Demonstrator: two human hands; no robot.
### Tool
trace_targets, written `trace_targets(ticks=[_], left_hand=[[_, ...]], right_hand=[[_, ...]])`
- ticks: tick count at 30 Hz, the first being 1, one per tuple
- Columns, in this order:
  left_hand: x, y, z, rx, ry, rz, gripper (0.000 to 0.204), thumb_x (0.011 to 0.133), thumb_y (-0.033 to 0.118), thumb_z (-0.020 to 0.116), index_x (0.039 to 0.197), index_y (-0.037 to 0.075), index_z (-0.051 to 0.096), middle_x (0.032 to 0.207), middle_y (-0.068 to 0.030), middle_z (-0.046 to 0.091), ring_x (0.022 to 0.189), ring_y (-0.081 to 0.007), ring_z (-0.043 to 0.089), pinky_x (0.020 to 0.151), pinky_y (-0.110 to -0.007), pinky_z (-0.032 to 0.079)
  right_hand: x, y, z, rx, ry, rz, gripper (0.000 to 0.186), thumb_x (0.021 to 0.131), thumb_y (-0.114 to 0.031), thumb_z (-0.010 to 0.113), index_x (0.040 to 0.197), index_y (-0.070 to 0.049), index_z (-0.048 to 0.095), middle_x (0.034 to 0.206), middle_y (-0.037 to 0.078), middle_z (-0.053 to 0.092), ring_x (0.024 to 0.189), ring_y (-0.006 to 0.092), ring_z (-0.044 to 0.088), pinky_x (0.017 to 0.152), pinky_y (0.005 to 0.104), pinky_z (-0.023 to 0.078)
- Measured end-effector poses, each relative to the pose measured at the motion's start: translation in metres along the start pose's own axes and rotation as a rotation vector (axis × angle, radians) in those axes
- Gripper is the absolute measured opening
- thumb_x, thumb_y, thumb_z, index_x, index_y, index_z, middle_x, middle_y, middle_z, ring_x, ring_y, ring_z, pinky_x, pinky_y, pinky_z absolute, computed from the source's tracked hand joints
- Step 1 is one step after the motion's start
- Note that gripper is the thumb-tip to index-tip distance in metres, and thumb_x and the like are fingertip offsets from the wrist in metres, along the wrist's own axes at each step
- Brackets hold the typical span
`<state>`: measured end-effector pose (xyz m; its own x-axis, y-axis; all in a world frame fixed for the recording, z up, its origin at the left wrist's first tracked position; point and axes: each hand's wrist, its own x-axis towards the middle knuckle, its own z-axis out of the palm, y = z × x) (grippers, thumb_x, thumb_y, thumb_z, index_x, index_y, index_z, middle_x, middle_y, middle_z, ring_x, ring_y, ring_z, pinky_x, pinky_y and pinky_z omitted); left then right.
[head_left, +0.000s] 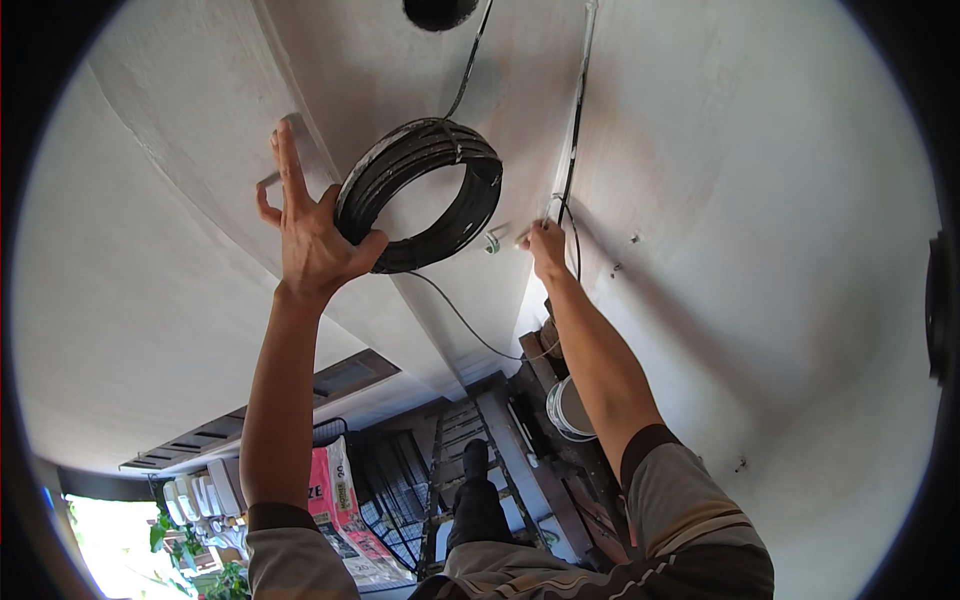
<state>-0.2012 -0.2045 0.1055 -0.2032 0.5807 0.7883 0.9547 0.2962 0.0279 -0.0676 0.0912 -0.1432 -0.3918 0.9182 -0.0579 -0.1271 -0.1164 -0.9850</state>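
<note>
A thick coil of black cable (470, 208) hangs in front of the pale ceiling and wall. My left hand (318, 240) is beside its left side, fingers spread against a ledge and thumb against the coil's lower edge. My right hand (546, 248) is raised to the corner, its fingers closed together. Whatever they pinch is hidden. A straight black cable (575, 130) runs along this corner down to the right hand. One thin cable (455, 312) droops from the coil and passes behind my right forearm. A small greenish fitting (492, 243) sticks out left of that hand.
A dark round hole (440, 10) opens at the top. Small fixings (635, 239) dot the right wall. Below are a ladder (462, 425) with my foot on it, a white bucket (574, 408), a pink-and-white sack (350, 510), dark wire racks (395, 480) and plants (225, 582).
</note>
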Motion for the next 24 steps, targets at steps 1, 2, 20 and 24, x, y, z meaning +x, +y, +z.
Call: trace_targets(ticks=[1,2,20,24], left_hand=[[-0.001,-0.002,0.001,-0.001,-0.007,-0.01,0.049,0.047,0.029,0.068,0.088,0.003,0.075,0.159,-0.0224,0.002,0.146,-0.0451,0.005,0.101,-0.071,0.01],[-0.001,-0.004,0.004,0.014,-0.005,0.001,0.049,0.047,0.03,0.069,0.088,0.004,0.075,0.159,-0.0224,0.002,0.146,-0.0454,0.005,0.1,-0.071,0.011],[0.002,-0.003,0.005,0.021,0.015,0.038,0.041,0.048,0.028,0.068,0.08,0.003,0.074,0.158,-0.0237,0.004,0.146,-0.0451,0.007,0.102,-0.067,0.013],[0.0,-0.008,0.004,0.024,-0.007,0.04,0.041,0.047,0.027,0.067,0.079,0.002,0.074,0.159,-0.0236,0.004,0.146,-0.0438,0.008,0.102,-0.066,0.014]], right_hand=[[0.001,-0.013,0.004,0.007,0.014,-0.035,0.016,0.093,-0.008,0.05,0.079,-0.003,0.055,0.068,0.005,0.053,0.059,0.0153,0.055,0.055,0.0297,0.051],[0.002,-0.029,0.007,0.014,0.03,-0.073,0.016,0.094,-0.008,0.05,0.079,-0.002,0.055,0.068,0.005,0.052,0.06,0.0157,0.056,0.055,0.03,0.051],[-0.079,-0.031,-0.012,0.045,-0.035,-0.106,0.006,0.085,0.0,0.051,0.08,-0.003,0.053,0.072,0.003,0.052,0.064,0.0111,0.052,0.058,0.0265,0.046],[-0.053,-0.067,0.01,0.21,-0.032,-0.021,0.008,0.082,0.004,0.05,0.08,-0.004,0.054,0.074,0.004,0.053,0.066,0.0141,0.054,0.056,0.0275,0.046]])
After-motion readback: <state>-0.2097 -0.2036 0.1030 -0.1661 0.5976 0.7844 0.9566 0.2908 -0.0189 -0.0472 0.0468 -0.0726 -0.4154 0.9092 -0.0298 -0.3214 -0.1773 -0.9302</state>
